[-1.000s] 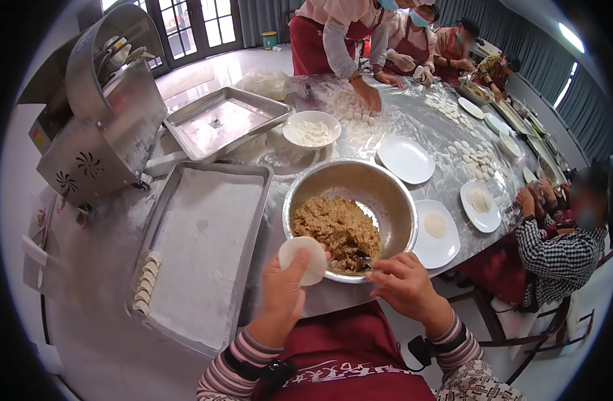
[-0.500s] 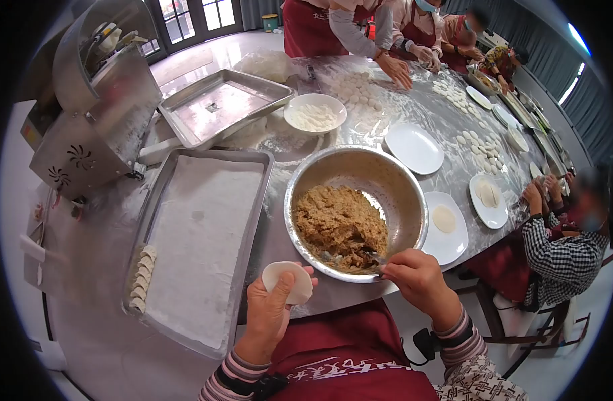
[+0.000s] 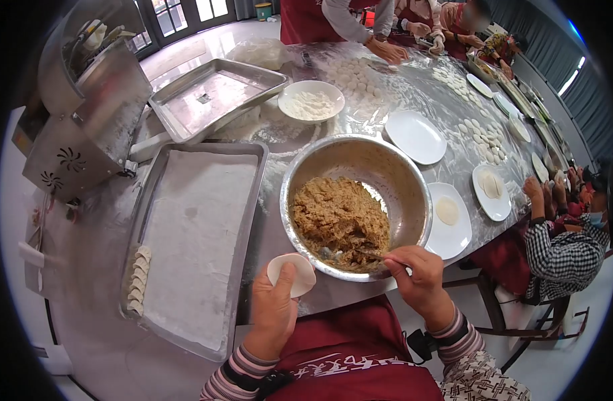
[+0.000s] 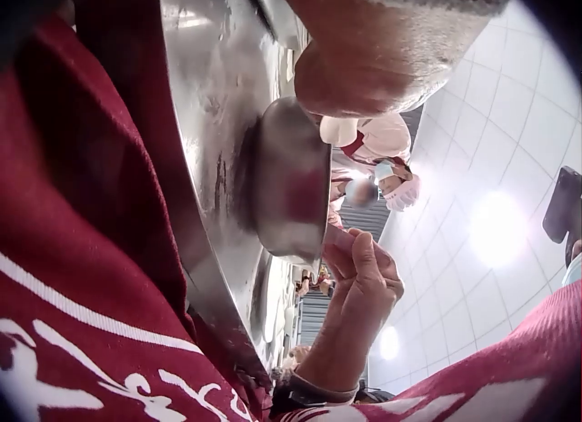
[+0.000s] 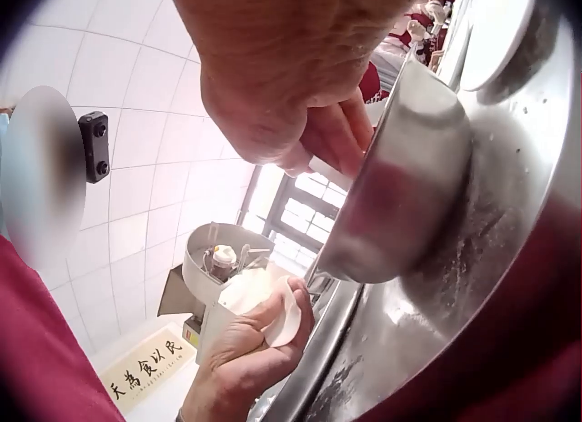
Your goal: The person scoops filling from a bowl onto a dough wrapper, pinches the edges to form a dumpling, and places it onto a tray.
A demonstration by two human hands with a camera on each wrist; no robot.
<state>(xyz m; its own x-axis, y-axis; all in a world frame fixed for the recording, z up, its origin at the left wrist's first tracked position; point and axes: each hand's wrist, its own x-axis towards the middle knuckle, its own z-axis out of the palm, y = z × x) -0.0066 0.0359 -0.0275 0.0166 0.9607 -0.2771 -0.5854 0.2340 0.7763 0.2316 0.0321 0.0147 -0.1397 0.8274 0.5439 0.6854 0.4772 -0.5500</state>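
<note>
My left hand [image 3: 271,313] holds a round dough wrapper [image 3: 294,275] with the thumb across its face, just off the near-left side of a steel bowl [image 3: 417,200]. The right wrist view shows the wrapper [image 5: 287,315] slightly curved in the fingers. Brown minced filling [image 3: 336,214] lies in the bowl's left and near part. Over the near-right rim, my right hand [image 3: 421,279] pinches the handle of a thin metal utensil [image 3: 368,253], its far end hidden in the filling. In the left wrist view the right hand [image 4: 362,281] is right at the rim.
Left of the bowl lies a paper-lined tray [image 3: 192,234] with a row of dumplings [image 3: 138,284]. Behind are an empty tray [image 3: 216,93], a flour bowl [image 3: 311,103] and a machine [image 3: 85,127]. Plates [image 3: 453,230] stand right. Other people work around the table.
My left hand with the wrapper has drawn back from over the bowl's rim toward my body. The right hand stays at the near-right rim with the utensil. The view has shifted slightly.
</note>
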